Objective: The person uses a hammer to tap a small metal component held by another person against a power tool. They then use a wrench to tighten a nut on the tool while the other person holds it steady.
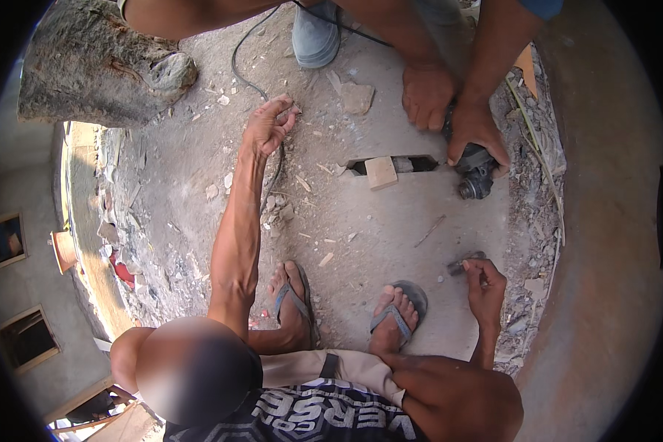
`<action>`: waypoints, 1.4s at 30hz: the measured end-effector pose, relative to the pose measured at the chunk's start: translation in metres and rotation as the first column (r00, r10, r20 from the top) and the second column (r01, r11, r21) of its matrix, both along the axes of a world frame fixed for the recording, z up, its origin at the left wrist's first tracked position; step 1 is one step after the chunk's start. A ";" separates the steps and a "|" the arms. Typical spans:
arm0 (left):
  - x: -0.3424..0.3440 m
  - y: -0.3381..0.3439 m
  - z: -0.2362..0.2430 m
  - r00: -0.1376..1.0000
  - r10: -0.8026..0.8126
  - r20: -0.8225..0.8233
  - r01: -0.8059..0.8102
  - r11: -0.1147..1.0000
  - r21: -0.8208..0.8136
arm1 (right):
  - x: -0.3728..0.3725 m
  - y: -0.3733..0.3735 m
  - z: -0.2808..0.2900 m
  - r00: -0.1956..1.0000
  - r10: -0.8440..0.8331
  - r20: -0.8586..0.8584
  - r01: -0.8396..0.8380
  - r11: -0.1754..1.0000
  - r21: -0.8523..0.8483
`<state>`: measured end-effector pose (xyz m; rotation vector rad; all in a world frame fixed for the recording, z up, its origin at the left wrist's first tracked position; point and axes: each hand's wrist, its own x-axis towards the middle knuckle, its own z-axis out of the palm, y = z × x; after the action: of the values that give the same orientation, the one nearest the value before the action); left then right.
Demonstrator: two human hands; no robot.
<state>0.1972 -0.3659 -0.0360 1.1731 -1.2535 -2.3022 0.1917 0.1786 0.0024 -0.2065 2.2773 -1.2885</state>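
L hand (271, 129) stretched fwd, curled by cable (233, 62), can't tell if gripping; R hand (487, 286) pinching dk chunk (460, 265).

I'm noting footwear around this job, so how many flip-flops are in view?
2, both being worn: the left-hand flip-flop is below the picture's centre, and the right-hand flip-flop is across from it, below the pale block. Others may be hidden.

One short, dark, stubby piece (460, 264), kind unclear, pinched at one end in the right hand (488, 286). One thin dark cable (234, 62), curved, passing beneath the left hand (267, 130).
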 end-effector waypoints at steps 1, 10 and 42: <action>0.005 -0.003 0.000 1.000 -0.014 -0.010 0.014 1.000 -0.007 | 0.000 -0.003 0.002 1.000 0.015 0.006 -0.015 1.000 0.012; -0.005 0.081 0.027 0.987 -0.151 0.051 0.159 0.943 -0.292 | 0.012 -0.003 -0.007 0.883 0.241 -0.403 -0.093 0.931 0.353; -0.053 0.320 -0.008 0.812 -0.577 0.088 0.403 0.445 -0.800 | 0.042 0.035 -0.034 0.957 0.105 -0.270 0.050 0.858 0.511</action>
<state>0.1447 -0.0458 -0.0437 0.2312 -2.4141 -1.6500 0.2342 0.2133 -0.0316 -0.2463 2.7648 -0.6159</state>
